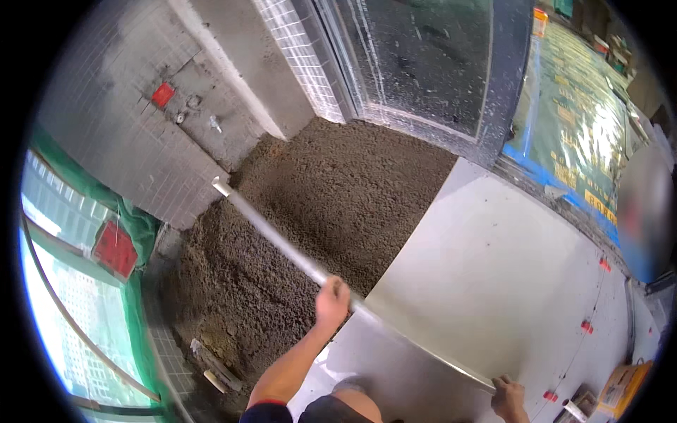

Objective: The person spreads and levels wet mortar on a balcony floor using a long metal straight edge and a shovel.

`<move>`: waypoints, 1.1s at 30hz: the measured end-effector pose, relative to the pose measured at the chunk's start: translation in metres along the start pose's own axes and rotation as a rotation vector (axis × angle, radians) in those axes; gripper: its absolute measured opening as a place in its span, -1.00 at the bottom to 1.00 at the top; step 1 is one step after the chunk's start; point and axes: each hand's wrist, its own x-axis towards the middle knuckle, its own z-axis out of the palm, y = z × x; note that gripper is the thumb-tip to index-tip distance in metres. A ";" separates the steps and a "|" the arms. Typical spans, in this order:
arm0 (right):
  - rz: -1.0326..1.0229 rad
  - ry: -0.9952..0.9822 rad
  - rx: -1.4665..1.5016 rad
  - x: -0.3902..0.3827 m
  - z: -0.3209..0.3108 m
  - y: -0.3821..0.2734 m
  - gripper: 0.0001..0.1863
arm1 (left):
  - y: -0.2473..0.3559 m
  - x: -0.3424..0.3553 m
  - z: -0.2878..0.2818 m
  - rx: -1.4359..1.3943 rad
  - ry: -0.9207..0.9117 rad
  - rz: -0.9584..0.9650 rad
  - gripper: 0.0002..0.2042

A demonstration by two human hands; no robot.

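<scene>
A long metal screed bar (275,241) slants from the far left to the near right, across a bed of loose, damp-looking mortar (338,187) and pale grey floor tiles (479,247). My left hand (331,304) is closed round the bar near its middle, above the boundary between mortar and tile. At the bar's near right end, my right hand (509,400) grips it, low in the picture. The far end of the bar hangs over or rests on the mortar near the left wall; I cannot tell which. The mortar's surface is rough and uneven.
A trowel (218,368) lies at the mortar's lower left. Red tile spacers (587,327) line a joint on the right, near an orange-yellow container (624,388). A glass door (423,63) stands at the back. A small tap (215,124) juts from the left wall.
</scene>
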 end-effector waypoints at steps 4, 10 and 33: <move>0.155 0.266 -0.096 0.026 0.031 0.046 -0.63 | 0.042 0.101 0.081 -0.068 -0.195 0.235 -0.83; 0.277 0.280 0.020 0.084 -0.017 0.042 -0.64 | 0.087 0.170 0.166 -0.024 -0.262 0.251 -0.81; -0.254 -0.123 -0.195 0.101 0.002 -0.054 -0.69 | -0.026 0.091 -0.008 0.055 -0.168 0.076 -0.75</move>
